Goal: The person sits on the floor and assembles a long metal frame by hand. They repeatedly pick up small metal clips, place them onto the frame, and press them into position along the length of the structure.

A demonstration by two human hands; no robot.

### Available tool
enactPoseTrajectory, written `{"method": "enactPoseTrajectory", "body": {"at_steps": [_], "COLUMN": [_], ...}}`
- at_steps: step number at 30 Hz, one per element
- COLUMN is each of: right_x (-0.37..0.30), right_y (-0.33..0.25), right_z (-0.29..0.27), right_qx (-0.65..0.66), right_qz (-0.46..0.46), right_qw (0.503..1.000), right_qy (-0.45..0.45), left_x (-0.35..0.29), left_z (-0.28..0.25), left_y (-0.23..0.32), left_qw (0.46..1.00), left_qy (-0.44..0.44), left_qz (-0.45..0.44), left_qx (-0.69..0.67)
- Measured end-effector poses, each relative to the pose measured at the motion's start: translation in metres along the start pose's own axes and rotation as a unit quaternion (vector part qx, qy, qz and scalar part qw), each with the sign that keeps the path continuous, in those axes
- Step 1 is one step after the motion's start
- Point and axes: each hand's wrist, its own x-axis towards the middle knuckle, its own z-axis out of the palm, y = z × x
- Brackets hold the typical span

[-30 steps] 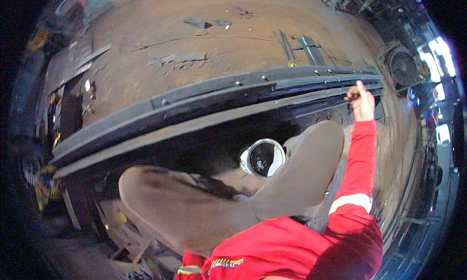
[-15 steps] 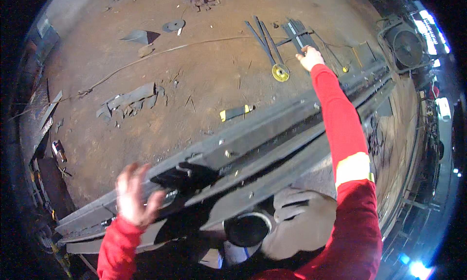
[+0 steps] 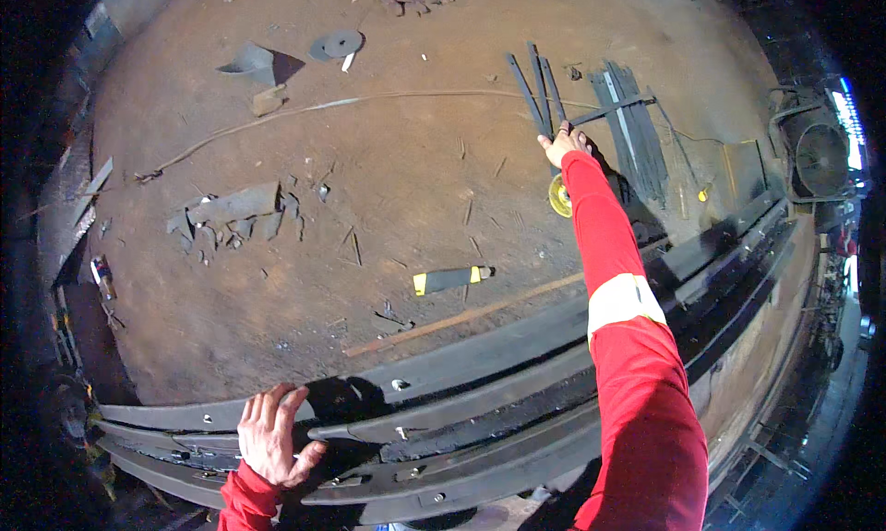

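My left hand [image 3: 272,436] rests on the long dark steel beams [image 3: 498,346] in front of me, fingers stretched together and thumb apart. My right hand [image 3: 564,147] reaches far forward over the near part of several dark flat metal strips [image 3: 535,83]. Its fingers are spread across them, and the fingertips meet the near end of a dark crossbar [image 3: 614,110]. What lies under the palm is hidden. Just below that wrist is a yellow disc [image 3: 559,197], partly covered by the red sleeve. To its right lies a bundle of dark strips [image 3: 632,139].
A black-and-yellow tool handle [image 3: 449,279] lies on the brown floor beyond the beams. A cable [image 3: 277,118] crosses the floor. Farther off are grey discs [image 3: 338,44], a bent sheet piece [image 3: 251,65] and scrap [image 3: 235,213]. A fan [image 3: 821,157] stands at far right.
My right hand has moved from the bundle of strips to the separate strips left of it. My left hand has come down onto the beams. The view has shifted forward.
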Motion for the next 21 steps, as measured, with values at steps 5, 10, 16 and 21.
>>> {"method": "enactPoseTrajectory", "body": {"at_steps": [5,10,16,21], "right_x": [0.014,0.005,0.006,0.009], "right_y": [-0.001,-0.014,-0.014,-0.022], "right_z": [0.007,-0.009,-0.008,-0.012], "right_qx": [0.022,0.064,0.056,0.123], "right_qz": [-0.085,-0.006,0.041,0.085], "right_qw": [0.996,0.997,0.996,0.986], "right_qy": [-0.008,-0.036,-0.055,-0.079], "left_x": [0.004,0.003,0.005,0.002], "left_z": [0.002,0.002,0.002,0.003], "left_y": [-0.002,0.002,0.000,-0.002], "left_qw": [1.000,0.999,0.999,0.997], "left_qy": [0.008,0.030,0.040,0.055], "left_qz": [0.006,0.007,0.017,0.028], "left_qx": [-0.003,-0.024,-0.028,-0.034]}}
